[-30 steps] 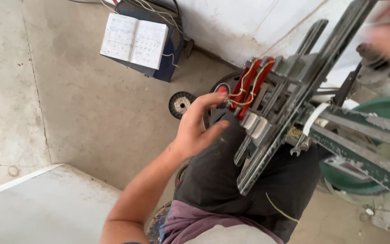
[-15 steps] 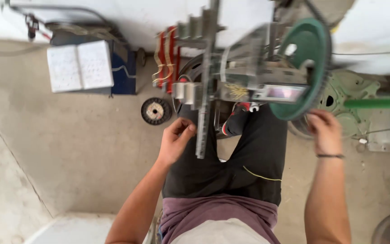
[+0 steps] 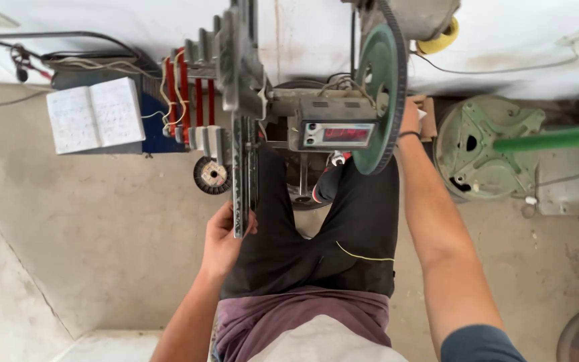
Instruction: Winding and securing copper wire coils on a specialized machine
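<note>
Since half a second ago the view has steadied and the right hand (image 3: 409, 119) has risen from the green base plate side to sit behind the green wheel (image 3: 378, 87), at about one o'clock from the lap; the left hand (image 3: 224, 236) has stayed at the lower end of the metal former (image 3: 241, 121).

One coil-winding machine (image 3: 303, 110) fills the twelve o'clock part of the view, and it looks heavy and rigid, all steel and cast parts, not something to shift by hand. Its stepped metal former hangs down toward six o'clock; this too looks stiff and hard-edged, best taken by its flat lower bar, where the left fingers (image 3: 234, 218) are curled loosely around the edge, thumb on one face. The one green wheel is a stiff disc, likely weighty, and its rim is the natural hold. The right fingers are hidden behind it, so I cannot tell how far they close or what they hold.

At three o'clock lies one round green base plate (image 3: 487, 149) with one green bar (image 3: 551, 137) over it. At ten o'clock sits one open notebook (image 3: 95, 115), light and floppy. One counter display (image 3: 338, 134) glows red at centre. Red windings (image 3: 183, 100), roughly four bands, look delicate. One small wire spool (image 3: 212, 175) rests on the floor (image 3: 88, 234).
</note>
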